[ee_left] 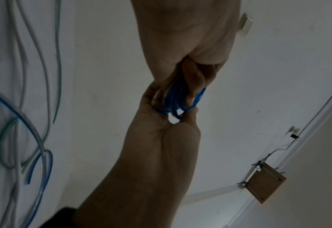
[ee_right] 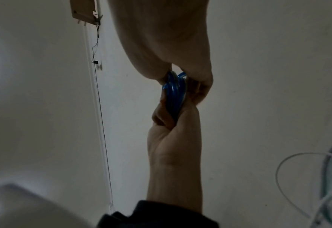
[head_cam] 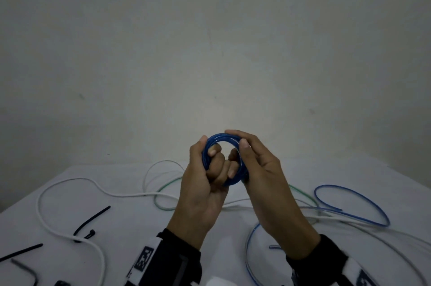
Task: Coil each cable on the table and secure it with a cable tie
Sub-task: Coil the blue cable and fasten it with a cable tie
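My left hand (head_cam: 205, 183) and right hand (head_cam: 258, 173) both grip the blue cable coil (head_cam: 222, 138), raised between them. I should keep the loops pinched flat together while reaching left for a black cable tie (head_cam: 92, 220).

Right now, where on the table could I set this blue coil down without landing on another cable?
Bare cloth lies on the table between the white cable and your left hand, right of the black cable ties. The right side is crowded with the blue loop and the green cable. Both hands hold the blue coil.
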